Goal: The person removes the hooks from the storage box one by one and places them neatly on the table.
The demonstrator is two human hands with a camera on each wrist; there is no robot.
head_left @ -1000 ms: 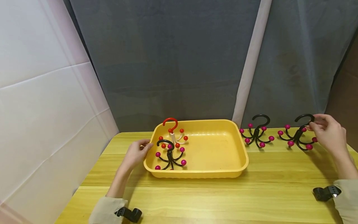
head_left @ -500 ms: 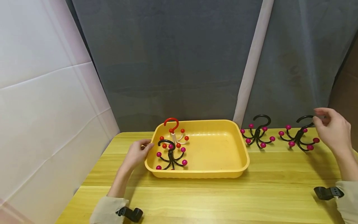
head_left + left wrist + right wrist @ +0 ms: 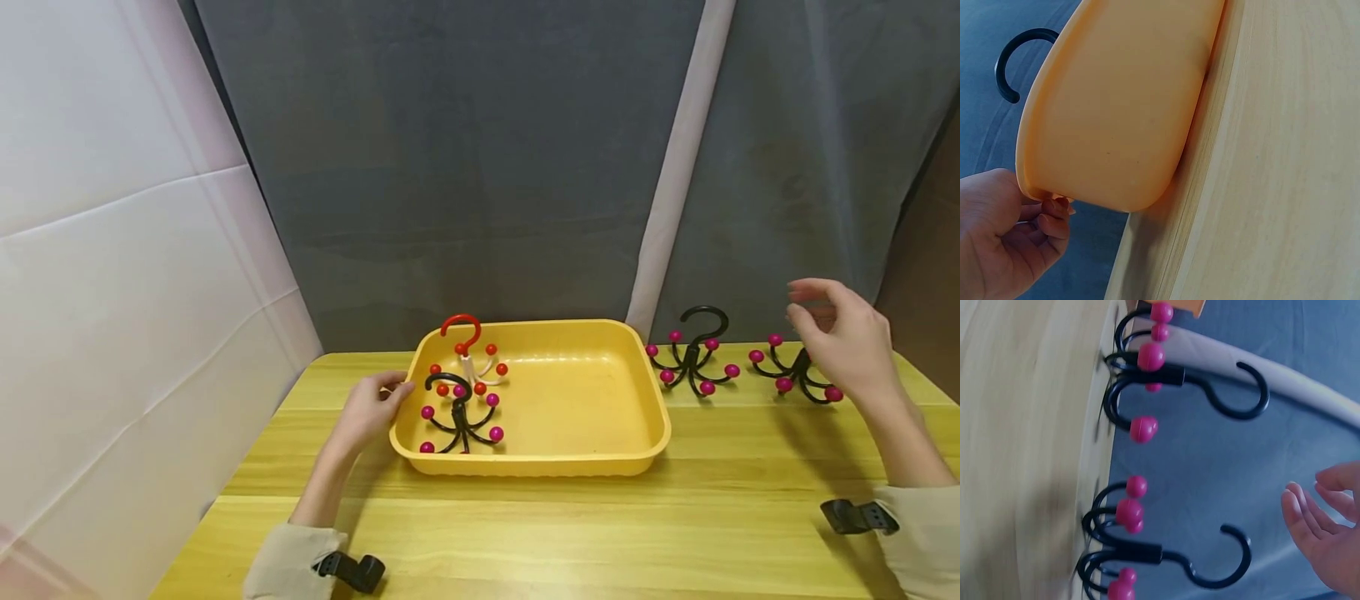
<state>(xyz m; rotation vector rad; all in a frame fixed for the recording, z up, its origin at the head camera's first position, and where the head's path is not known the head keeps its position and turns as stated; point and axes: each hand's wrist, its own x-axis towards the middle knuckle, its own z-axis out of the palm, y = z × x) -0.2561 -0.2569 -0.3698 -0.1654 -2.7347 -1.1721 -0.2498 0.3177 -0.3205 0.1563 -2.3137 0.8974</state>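
Note:
My left hand (image 3: 367, 414) pinches the left rim of a yellow plastic tray (image 3: 577, 408); the left wrist view shows its fingers curled under that rim. In the tray's left part stand a multi-arm hook hanger (image 3: 458, 412), black with pink balls, and behind it a white one (image 3: 467, 367) with a red hook and red balls. My right hand (image 3: 851, 337) holds nothing, its fingers loosely bent. It is raised near the rightmost black hanger (image 3: 1141, 552) and hides that hook in the head view. Another black hanger (image 3: 689, 358) stands between it and the tray.
Light wooden table (image 3: 570, 533) runs under everything. A grey curtain (image 3: 465, 167) with a pale pole (image 3: 675, 167) rises just behind it. On the left hangs a white sheet (image 3: 135, 292), and a brown surface (image 3: 933, 275) borders the right.
My right hand has let go of the rightmost black hanger's hook, lifted and moved left over it. My left hand stays on the tray rim.

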